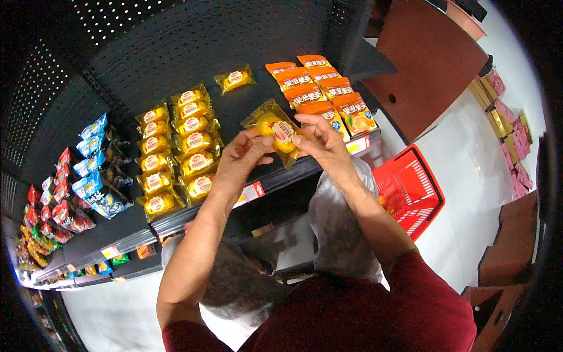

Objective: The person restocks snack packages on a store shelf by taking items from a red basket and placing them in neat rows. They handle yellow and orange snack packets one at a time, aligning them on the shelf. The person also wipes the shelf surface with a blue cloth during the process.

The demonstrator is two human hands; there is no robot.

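Note:
Between my two hands, above the front edge of a black store shelf (286,176), is a clear-wrapped yellow bread packet (277,132). My left hand (246,154) pinches its left side, and my right hand (323,141) grips its right side with thumb and fingers. Left of my hands, two rows of similar yellow packets (193,141) stand on the shelf, leaning one behind another. One more yellow packet (235,79) lies apart, farther back. Orange pouches (303,94) with fruit pictures stand in two rows just beyond my right hand.
Blue snack bags (94,176) and red snack bags (68,215) stand farther left. A red plastic basket (413,189) is at the right, beside my leg, with something orange inside. Brown panels (422,57) and pink and gold packages (506,127) are at the far right. Price labels line the shelf edge.

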